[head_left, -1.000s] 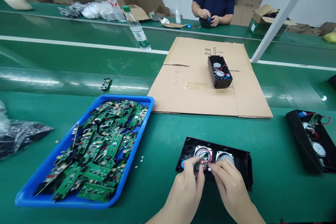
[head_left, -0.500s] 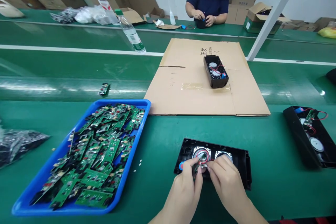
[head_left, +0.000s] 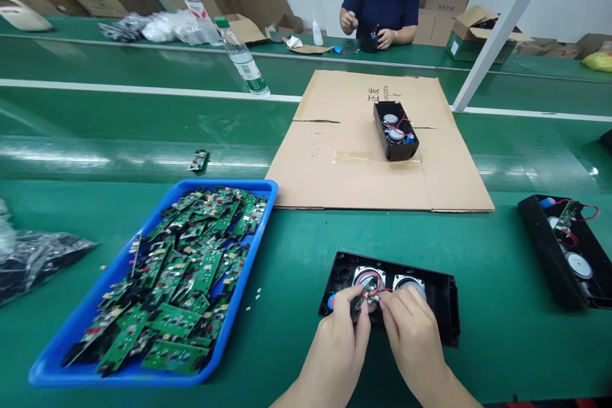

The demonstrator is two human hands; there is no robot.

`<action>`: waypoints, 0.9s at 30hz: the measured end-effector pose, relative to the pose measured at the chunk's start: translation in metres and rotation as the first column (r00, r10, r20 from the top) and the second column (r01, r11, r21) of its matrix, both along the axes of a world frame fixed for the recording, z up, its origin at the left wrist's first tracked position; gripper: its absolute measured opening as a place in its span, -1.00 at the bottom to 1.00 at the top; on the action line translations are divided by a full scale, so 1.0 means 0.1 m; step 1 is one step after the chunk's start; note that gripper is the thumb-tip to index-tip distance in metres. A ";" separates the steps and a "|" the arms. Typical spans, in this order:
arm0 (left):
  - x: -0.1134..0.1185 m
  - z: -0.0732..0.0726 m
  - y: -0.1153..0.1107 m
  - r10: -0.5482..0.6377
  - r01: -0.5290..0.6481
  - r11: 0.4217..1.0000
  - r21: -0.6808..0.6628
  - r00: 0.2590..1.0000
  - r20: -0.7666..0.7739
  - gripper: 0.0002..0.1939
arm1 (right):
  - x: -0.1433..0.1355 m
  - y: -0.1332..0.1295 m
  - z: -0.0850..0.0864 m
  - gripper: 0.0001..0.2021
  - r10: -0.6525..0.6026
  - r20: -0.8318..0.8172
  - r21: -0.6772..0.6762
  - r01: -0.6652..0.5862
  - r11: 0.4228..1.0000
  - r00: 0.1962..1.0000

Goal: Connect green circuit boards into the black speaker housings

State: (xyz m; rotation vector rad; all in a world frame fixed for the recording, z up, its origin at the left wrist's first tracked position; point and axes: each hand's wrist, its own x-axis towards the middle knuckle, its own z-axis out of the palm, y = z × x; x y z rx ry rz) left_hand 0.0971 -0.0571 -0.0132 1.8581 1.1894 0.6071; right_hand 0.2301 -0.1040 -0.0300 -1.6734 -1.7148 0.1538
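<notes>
In the head view, my left hand (head_left: 333, 338) pinches a small circuit board (head_left: 368, 301) between thumb and fingers, just above a black speaker housing (head_left: 444, 306). Close beside it, my right hand (head_left: 415, 331) has its thumb and forefinger pressed together at a thin red wire (head_left: 382, 280) near the board's edge. The wire's end is hidden by the fingertips. Two round speakers sit in the housing, the left one (head_left: 362, 274) ringed by red wire and the right one (head_left: 410, 282) partly covered by my right hand. A blue part (head_left: 331, 301) shows at the housing's left end.
A blue tray (head_left: 273, 194) heaped with green circuit boards (head_left: 176, 322) stands to the left. Another board (head_left: 199, 160) lies behind it. Flat cardboard (head_left: 306, 172) bears a second housing (head_left: 400, 152); a third (head_left: 549, 261) is at right. A co-worker (head_left: 380, 6) sits across.
Both my hands keep nearly the same grip over the housing. Across the bench, the co-worker's one hand has lifted away from the black item. The view has shifted slightly.
</notes>
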 end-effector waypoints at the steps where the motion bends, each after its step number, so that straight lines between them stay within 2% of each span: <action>1: 0.00 0.00 0.00 0.002 -0.002 1.000 0.001 1.000 -0.001 -0.82 | 0.00 0.00 -0.01 -0.78 -0.003 -0.002 0.003 0.003 1.000 1.000; 5: 0.00 -0.01 0.00 0.010 -0.010 1.000 0.013 1.000 0.000 -0.80 | 0.01 -0.01 -0.03 -0.80 0.002 0.024 0.018 -0.003 1.000 1.000; 13: 0.00 0.04 0.02 -0.041 0.041 0.999 -0.010 0.999 -0.014 -0.81 | 0.03 0.05 0.05 -0.72 0.072 0.221 0.049 -0.085 0.995 0.973; 19: -0.03 0.10 0.09 -0.123 0.120 0.992 -0.046 0.991 -0.061 -0.78 | 0.04 0.07 0.06 -0.70 0.014 0.167 0.061 -0.025 0.998 0.986; 23: -0.05 0.06 0.10 -0.224 0.227 0.972 0.064 0.973 -0.045 -0.76 | 0.04 0.04 0.05 -0.69 -0.015 0.158 0.085 0.001 0.996 0.987; 27: -0.04 0.01 0.10 -0.277 0.283 0.946 0.161 0.959 -0.057 -0.74 | 0.06 0.00 0.06 -0.70 -0.019 0.155 0.046 0.012 0.999 0.988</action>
